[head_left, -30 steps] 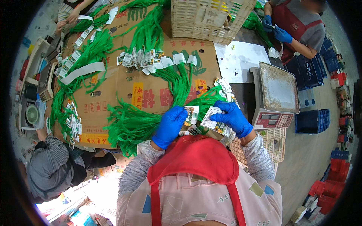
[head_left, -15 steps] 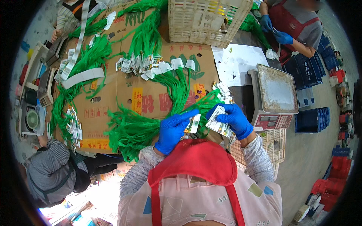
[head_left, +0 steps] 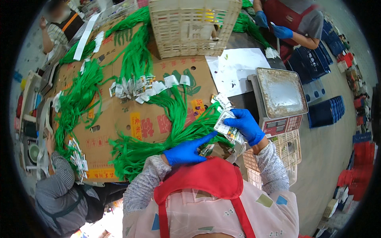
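While aloft, label [head_left: 224, 121] diag., R-tilted.

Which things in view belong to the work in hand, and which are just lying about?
Likely in use:
- printed labels, held in the right hand
- green netting, beside the left hand

Apparently aside:
- scale
- cream crate
- white sheet
- blue crates

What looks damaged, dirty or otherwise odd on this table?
The scale's metal pan, beyond the right hand, is blotched brown around its edges, perhaps rust or grime. The white sheet behind it is speckled with dark marks, possibly stray scraps, so it looks untidy.
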The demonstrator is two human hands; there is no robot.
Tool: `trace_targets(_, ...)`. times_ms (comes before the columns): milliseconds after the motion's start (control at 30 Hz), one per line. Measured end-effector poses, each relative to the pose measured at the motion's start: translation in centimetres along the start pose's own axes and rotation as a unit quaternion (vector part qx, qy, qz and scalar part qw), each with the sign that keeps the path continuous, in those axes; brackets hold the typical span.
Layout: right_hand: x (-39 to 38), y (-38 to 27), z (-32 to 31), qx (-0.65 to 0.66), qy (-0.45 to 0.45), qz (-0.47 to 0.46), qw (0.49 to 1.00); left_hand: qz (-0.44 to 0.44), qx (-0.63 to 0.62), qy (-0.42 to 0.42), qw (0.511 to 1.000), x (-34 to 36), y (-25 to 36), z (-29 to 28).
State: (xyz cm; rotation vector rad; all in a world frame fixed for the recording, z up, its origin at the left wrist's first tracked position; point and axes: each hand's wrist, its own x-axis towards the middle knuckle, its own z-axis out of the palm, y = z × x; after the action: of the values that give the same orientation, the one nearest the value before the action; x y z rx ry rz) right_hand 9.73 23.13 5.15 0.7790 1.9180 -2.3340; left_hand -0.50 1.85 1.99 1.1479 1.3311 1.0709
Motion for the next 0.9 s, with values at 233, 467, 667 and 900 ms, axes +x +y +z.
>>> trace_targets(233, 1.5, -0.3, 1.0, -0.011, 0.01, 0.0, 1.0, -0.031, -0.149, 0.204, 0.967, 2.8, 3.3, -4.7)
trace_targets(467, 3.3, 1.1, 1.2, -0.129, -0.002, -0.019, 0.991, -0.01, -0.034, 0.231, 0.972, 5.2, 2.1, -3.5)
trace_targets(667, 3.2, -0.1, 2.5, -0.24, 0.015, -0.083, 0.967, 0.021, 0.06, 0.356, 0.932, 5.4, 0.2, -3.2)
trace_targets(900, 4.1, 3.0, 3.7, -0.183, 0.097, -0.157, 0.966, -0.059, 0.221, 0.335, 0.914, 5.0, 1.6, -3.1)
